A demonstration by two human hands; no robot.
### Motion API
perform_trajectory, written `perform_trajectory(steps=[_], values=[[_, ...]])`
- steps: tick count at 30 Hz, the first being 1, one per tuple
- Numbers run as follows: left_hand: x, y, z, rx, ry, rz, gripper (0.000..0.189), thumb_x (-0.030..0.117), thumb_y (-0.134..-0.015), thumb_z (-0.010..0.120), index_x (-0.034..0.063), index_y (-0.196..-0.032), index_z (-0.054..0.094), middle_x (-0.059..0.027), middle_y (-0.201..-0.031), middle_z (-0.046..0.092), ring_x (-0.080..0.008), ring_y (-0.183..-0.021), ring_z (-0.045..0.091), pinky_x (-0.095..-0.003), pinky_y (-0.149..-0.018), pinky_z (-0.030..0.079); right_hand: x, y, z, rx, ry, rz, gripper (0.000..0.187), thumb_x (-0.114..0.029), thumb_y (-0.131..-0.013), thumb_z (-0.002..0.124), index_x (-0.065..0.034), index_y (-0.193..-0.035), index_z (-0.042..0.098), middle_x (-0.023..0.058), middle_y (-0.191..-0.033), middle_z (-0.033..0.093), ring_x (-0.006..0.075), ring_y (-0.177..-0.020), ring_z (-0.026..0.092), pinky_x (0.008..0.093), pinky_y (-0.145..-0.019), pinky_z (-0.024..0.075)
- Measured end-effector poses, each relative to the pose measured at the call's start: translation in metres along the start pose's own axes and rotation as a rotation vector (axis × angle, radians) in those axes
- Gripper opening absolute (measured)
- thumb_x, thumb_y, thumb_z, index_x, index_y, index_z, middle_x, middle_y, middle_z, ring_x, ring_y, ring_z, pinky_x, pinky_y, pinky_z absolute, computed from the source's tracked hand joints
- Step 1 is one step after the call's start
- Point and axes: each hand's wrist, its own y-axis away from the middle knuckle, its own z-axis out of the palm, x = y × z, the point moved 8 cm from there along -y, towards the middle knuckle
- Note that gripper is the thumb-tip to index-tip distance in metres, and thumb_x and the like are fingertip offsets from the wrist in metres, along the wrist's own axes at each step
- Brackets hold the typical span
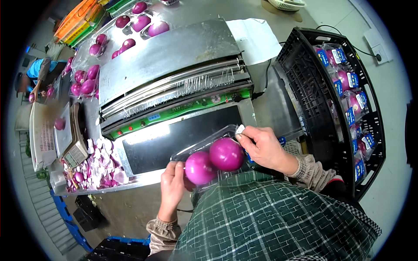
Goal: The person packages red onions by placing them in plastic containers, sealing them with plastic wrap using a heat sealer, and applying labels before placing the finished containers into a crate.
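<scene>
A clear plastic tray (195,149) with large peeled red onions (226,154) in it is held up in front of my green checked apron. My left hand (173,182) grips the tray's left end between thumb and fingers. At its upper right corner, my right hand (265,148) pinches a small white label (240,129) between thumb and forefinger. Part of the tray's lower side is hidden by the onions. Just beyond the tray lies the black plate (183,140) of a film wrapping machine (173,60), which has a green front panel with knobs.
At right, a black plastic crate (347,111) holds several packs of onions with blue labels. A digital scale (75,148) and onion peelings (94,164) are at left. More trays of onions (86,80) lie behind. Another person's hand (36,88) holds an onion at far left.
</scene>
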Motion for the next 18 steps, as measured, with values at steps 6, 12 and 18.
perform_trajectory(steps=[6,12,18], values=[[0.142,-0.055,-0.055,0.006,-0.144,0.136,0.038,0.028,-0.116,0.05,-0.0024,-0.097,0.06,-0.0101,-0.065,0.065,-0.0164,-0.045,0.064,-0.0264,-0.036,0.045,-0.065,-0.104,-0.035,-0.049,-0.125,-0.049,0.033,-0.022,-0.102,0.069,0.0058,-0.084,0.068,0.0175,-0.062,0.058,0.0196,-0.054,0.052,0.0397,-0.055,0.0446],[0.281,-0.162,-0.1,0.02,-0.348,0.279,0.042,0.031,-0.113,0.052,-0.0033,-0.089,0.061,-0.0102,-0.062,0.064,-0.0185,-0.043,0.062,-0.0302,-0.036,0.043,-0.098,-0.247,-0.057,0.071,0.01,-0.149,0.036,-0.027,-0.099,0.07,0.0058,-0.085,0.072,0.0214,-0.066,0.064,0.0328,-0.059,0.061,0.0452,-0.061,0.0479],[0.291,-0.284,-0.148,-0.033,-0.418,0.312,0.043,0.03,-0.112,0.051,-0.0034,-0.089,0.063,-0.0104,-0.059,0.063,-0.019,-0.041,0.06,-0.032,-0.036,0.043,-0.069,-0.346,-0.004,0.114,0.126,-0.062,0.034,-0.028,-0.096,0.072,0.004,-0.086,0.077,0.0251,-0.079,0.073,0.0381,-0.078,0.076,0.0462,-0.077,0.0587]])
